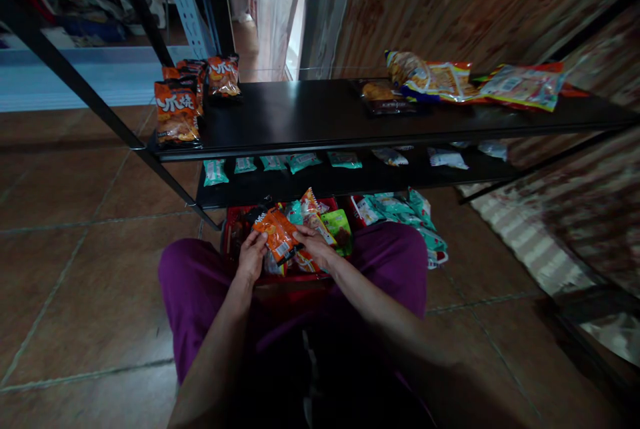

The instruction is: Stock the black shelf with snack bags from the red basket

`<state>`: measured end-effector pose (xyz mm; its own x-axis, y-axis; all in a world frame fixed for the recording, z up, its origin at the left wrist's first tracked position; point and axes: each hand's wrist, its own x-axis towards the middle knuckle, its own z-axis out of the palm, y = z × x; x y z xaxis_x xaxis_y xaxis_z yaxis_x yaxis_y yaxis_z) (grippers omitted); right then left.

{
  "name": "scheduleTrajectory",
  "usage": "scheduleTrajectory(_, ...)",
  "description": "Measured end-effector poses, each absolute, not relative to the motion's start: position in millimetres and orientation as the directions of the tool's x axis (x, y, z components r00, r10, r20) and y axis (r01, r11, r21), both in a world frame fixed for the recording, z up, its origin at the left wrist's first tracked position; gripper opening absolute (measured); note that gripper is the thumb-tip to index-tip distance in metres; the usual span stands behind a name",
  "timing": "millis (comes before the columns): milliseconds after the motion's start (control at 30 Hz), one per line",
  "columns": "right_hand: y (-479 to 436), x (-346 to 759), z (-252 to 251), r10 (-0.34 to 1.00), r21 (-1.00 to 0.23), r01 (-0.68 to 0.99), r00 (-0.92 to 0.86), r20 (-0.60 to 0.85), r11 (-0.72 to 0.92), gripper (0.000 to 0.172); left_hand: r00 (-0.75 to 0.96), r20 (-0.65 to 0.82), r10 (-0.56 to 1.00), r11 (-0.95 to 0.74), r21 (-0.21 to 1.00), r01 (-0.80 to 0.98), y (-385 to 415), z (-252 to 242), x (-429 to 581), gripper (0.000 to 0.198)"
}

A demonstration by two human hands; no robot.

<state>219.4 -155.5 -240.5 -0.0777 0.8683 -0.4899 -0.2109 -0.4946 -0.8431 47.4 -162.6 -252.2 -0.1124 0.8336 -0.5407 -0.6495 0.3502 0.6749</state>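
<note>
An orange and black snack bag [277, 233] is held between my two hands, above a red basket [235, 222] on the floor. My left hand [253, 254] pinches the bag's left edge, and my right hand [315, 245] grips its right edge. Below and around it, the basket holds assorted packets, among them a green packet [338, 225] close to my right hand. Several similar orange snack bags [176, 114] stand at the left end of the upper black shelf [295, 115]. The basket's bottom is hidden by packets.
Teal packets [303, 161] and whitish ones [447, 159] lie along the lower shelf [280, 192]. Larger snack bags [433, 79] rest on the upper shelf's right side. Another basket with teal packets [400, 209] stands by my right knee. A slanting black post [90, 89] rises at left.
</note>
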Motion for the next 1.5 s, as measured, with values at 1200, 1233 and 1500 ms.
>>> scheduleTrajectory(1200,-164,210,-218,1.0,-0.942,0.335,0.002,-0.014,-0.014,0.05,-0.103,-0.589,0.801,0.397,0.653,-0.645,-165,-243,52,0.032)
scheduleTrajectory(1233,-171,211,-216,0.998,-0.931,0.363,-0.065,0.024,0.046,0.053,-0.112,-0.578,0.808,0.383,0.661,-0.645,-164,-244,51,0.032)
scheduleTrajectory(1500,-201,200,-230,0.971,-0.825,0.54,-0.235,0.045,0.169,0.081,0.02,-0.468,0.883,0.354,0.64,-0.682,-169,-236,49,0.036)
